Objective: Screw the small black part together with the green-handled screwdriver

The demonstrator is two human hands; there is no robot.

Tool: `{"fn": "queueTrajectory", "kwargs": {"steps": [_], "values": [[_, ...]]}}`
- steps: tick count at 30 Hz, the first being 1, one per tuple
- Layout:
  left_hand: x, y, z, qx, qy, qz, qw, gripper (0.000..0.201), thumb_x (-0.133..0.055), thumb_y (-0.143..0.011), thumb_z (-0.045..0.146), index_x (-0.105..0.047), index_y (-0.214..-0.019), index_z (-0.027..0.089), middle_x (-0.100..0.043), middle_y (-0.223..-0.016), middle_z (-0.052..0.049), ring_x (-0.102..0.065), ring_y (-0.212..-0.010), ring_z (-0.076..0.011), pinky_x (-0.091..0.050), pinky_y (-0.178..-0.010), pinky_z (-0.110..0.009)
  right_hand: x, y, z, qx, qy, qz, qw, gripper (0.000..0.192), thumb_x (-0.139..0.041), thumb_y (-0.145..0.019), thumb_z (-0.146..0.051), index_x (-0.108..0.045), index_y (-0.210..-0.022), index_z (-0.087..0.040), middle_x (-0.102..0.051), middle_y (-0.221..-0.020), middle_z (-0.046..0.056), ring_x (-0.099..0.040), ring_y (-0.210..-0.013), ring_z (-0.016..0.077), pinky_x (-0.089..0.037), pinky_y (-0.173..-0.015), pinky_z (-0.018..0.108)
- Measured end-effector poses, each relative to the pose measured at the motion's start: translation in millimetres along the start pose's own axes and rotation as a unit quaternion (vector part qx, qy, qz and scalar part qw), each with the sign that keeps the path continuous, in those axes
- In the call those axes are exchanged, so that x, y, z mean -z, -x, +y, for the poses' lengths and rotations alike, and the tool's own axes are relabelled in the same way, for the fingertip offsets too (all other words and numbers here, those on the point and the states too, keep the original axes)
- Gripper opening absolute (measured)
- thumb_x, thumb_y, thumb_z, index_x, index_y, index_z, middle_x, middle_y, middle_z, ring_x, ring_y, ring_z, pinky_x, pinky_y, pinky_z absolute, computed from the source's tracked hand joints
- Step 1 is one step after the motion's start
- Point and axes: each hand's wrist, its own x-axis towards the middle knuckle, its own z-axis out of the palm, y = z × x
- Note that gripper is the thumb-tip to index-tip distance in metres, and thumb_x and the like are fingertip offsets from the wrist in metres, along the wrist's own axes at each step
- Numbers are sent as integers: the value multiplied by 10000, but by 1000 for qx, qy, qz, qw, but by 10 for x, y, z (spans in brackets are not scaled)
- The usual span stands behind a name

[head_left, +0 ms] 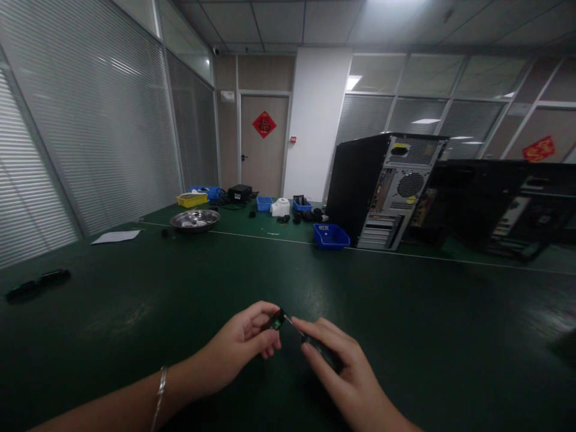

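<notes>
Between the thumb and fingers of my left hand point(243, 339) is a small dark part with a green circuit board point(276, 321). My right hand point(339, 360) is closed around the dark handle of a screwdriver point(321, 349). Its thin metal shaft points up and left, with the tip at the upper edge of the circuit board part; whether it sits in a screw is too small to tell. Both hands are above the dark green table point(193, 300), close together. A silver bracelet point(162, 384) circles my left wrist.
A blue bin point(331, 236) stands beside a black computer tower point(360, 186). Farther left are a metal bowl point(195, 219), a yellow tray point(192, 200) and a white paper point(116, 236). Dark objects point(38, 283) lie at the left edge. More computer cases point(508, 204) stand at right.
</notes>
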Motion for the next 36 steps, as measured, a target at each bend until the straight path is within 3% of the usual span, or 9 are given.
{"fn": "queueTrajectory", "kwargs": {"steps": [8,14,20,25,36], "values": [[11,51,86,18,-108,47,993,412,-535,-911,379,-593,-1277,201,-600,-798,-10,-517,-754,-172,-401,-691,-283,-4,-16,-20,-16,12,-27,999,309,-552,-920,-222,-678,-1202,-217,-656,-834,53,-618,-771,199,-467,-681,292],[25,64,92,-39,-180,47,982,347,-515,-923,327,-636,-1239,250,-654,-937,-48,-565,-776,-180,-449,-720,-285,2,-15,-35,-11,8,-36,999,313,-553,-916,-214,-681,-1202,-220,-666,-844,56,-618,-778,197,-477,-691,298],[28,33,56,-46,-141,30,989,331,-521,-916,294,-656,-1202,194,-709,-952,-86,-620,-778,-193,-494,-740,-318,-7,-28,-23,-15,8,-35,999,303,-559,-914,-216,-693,-1186,-222,-665,-825,53,-621,-763,198,-473,-680,297],[-5,38,121,-20,-90,11,996,321,-520,-919,325,-668,-1148,156,-690,-840,-65,-613,-729,-184,-491,-693,-312,7,-14,-3,-15,-9,-45,999,302,-562,-915,-223,-693,-1187,-220,-669,-842,60,-618,-776,201,-468,-686,302],[5,4,72,-16,-56,4,998,369,-540,-912,400,-658,-1124,123,-664,-831,-66,-590,-718,-175,-475,-680,-310,-8,-15,22,-28,-12,-43,999,298,-561,-915,-219,-696,-1181,-223,-654,-835,55,-607,-764,197,-454,-670,302]]}}
